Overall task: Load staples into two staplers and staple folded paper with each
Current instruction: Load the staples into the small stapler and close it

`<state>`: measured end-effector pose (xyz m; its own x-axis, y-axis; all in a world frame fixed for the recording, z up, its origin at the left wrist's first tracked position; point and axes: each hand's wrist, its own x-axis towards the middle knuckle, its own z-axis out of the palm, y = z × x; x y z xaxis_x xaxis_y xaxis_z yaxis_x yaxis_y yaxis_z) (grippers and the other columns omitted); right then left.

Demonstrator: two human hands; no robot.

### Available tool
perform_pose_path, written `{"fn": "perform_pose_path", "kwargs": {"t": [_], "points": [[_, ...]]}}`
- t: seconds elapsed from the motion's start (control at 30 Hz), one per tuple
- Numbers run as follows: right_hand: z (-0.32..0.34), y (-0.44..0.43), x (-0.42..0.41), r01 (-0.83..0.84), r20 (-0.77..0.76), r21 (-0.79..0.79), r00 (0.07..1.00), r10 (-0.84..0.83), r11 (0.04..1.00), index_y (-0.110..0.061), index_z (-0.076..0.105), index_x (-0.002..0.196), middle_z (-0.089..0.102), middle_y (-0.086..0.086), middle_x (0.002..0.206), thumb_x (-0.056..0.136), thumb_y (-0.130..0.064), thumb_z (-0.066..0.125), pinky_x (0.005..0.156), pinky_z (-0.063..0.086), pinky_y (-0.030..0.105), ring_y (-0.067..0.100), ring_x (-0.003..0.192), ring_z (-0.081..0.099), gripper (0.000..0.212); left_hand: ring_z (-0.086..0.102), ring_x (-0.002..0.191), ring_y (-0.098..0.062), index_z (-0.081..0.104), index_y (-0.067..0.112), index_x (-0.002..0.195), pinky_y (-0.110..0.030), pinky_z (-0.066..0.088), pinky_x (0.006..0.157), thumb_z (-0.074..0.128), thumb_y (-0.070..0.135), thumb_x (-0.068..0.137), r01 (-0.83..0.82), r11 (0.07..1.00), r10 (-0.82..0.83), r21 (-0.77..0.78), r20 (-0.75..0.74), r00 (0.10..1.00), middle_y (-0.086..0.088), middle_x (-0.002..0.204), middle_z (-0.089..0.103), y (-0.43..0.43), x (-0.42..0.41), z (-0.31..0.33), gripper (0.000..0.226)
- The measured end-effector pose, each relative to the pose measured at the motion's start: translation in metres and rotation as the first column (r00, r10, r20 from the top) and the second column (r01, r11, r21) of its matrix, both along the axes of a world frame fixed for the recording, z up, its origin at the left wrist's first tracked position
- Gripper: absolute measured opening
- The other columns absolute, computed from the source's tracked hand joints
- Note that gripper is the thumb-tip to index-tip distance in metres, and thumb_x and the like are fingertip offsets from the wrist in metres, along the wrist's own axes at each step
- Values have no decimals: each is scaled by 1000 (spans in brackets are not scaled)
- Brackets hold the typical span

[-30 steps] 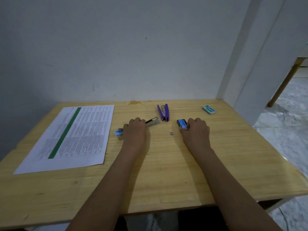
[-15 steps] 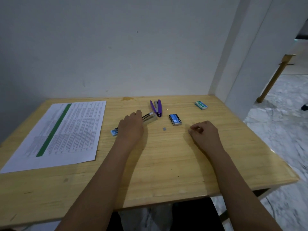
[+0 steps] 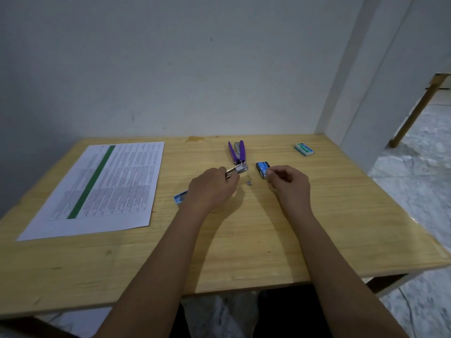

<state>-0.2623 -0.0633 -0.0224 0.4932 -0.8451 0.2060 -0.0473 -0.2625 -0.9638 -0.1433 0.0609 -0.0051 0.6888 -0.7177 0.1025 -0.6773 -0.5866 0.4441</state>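
Two staplers are showing here. The silver stapler [image 3: 235, 170] is sitting in the left hand [image 3: 210, 189], fingers curling around its near end while its metal far end is poking out toward the purple stapler [image 3: 236, 152], almost touching it. That purple one is lying open on the table [image 3: 244, 252], its two arms splayed in a narrow V, just beyond both hands and nearer the wall.

Three staple boxes are counting up: a dark blue box [image 3: 262, 169] is lying just beyond the right hand [image 3: 288, 182], a teal box [image 3: 304, 149] is sitting well apart near the far right corner, and a light blue box [image 3: 180, 197] is peeking out from under the left wrist (only its end is showing).

The right hand is pinching thumb against fingertips, held right at the near edge of the dark blue box; something small and pale is showing at the fingertips, too small to tell what it is. Between the two hands one tiny grey staple bit [image 3: 249, 183] is lying on the wood.

One printed sheet [image 3: 97, 189] with a green stripe is lying flat on the left side of the table, well apart from the left hand.
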Motion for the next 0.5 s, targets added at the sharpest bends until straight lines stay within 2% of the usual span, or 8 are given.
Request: {"fn": "perform_pose_path", "kwargs": {"t": [0.1,0.23,0.37,0.5], "points": [[-1,2,6,5,84,93,996,-13,996,-18,71,85,72,4,85,82,-14,68,82,57,35,19,84,67,6,46,63,-19,51,14,75,-31,32,56,26,52,94,-11,1000,11,0,16,1000,1,66,48,1,-1,-2,50],[-1,1,3,-47,146,133,989,28,990,-14,71,90,71,4,89,83,-11,67,77,56,23,14,84,65,8,44,59,-15,50,15,70,-29,30,54,30,60,90,-34,999,34,-23,-32,999,3,63,49,0,-2,-2,53],[-5,0,1,-69,121,113,991,55,991,-17,71,90,72,2,91,82,-14,69,81,55,26,11,87,66,9,44,59,-15,49,15,67,-30,31,56,33,69,84,-71,996,66,-47,-105,992,4,62,48,-4,-1,-1,59],[-6,-1,0,-52,106,78,993,43,996,-16,73,91,72,0,92,82,-15,70,81,52,22,10,91,66,10,41,58,-14,50,14,67,-29,27,55,37,63,85,-77,996,70,-41,-154,986,5,61,45,-4,1,0,54]]}}
